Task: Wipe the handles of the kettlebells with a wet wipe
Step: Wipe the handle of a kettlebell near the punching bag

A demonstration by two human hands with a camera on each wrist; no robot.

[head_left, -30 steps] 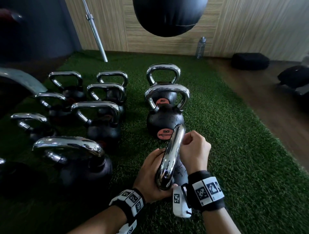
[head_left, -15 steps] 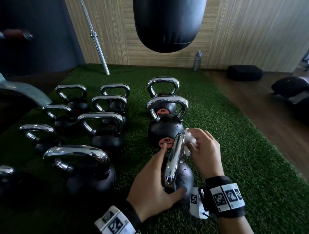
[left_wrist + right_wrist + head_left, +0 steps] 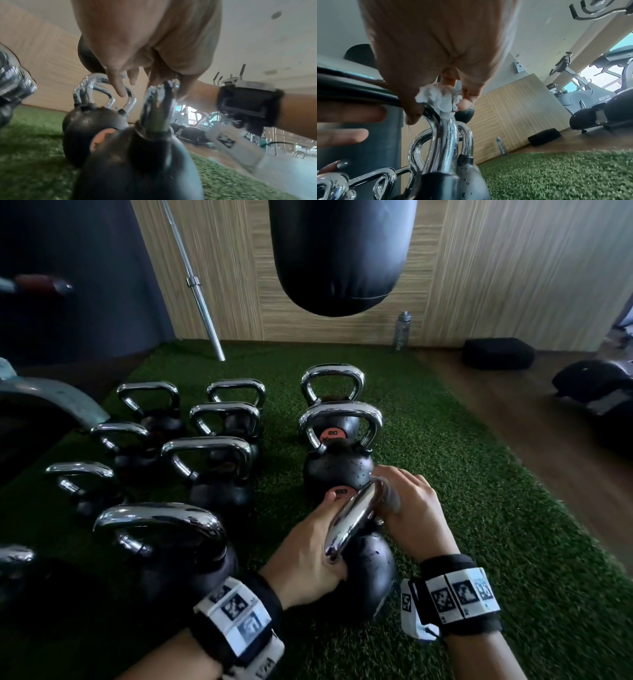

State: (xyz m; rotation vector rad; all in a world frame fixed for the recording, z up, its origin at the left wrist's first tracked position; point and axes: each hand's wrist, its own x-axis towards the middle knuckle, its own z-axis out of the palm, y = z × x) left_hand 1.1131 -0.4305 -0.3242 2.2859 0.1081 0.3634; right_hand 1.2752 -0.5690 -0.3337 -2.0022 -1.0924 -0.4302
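Observation:
The nearest black kettlebell (image 3: 371,573) stands on the turf with its chrome handle (image 3: 349,518) running away from me. My left hand (image 3: 308,546) lies along the handle's left side with fingers straight (image 3: 347,115) and the thumb by the handle's near end. My right hand (image 3: 407,508) pinches a crumpled white wet wipe (image 3: 436,98) against the far bend of the handle (image 3: 447,142). Water drops dot the chrome and the black body. In the left wrist view the handle (image 3: 157,105) rises between thumb and fingers of the left hand (image 3: 145,54).
Two kettlebells marked 20 (image 3: 339,463) stand just beyond the one I work on. Several more fill the left (image 3: 164,542). A punching bag (image 3: 342,251) hangs ahead; a barbell (image 3: 198,285) leans on the wall. A water bottle (image 3: 402,332) and a black pad (image 3: 496,353) lie further back.
The left hand slid from under the handle to its left side and its fingers straightened. The right hand shifted over the far end with the wipe now showing. My view tilted up.

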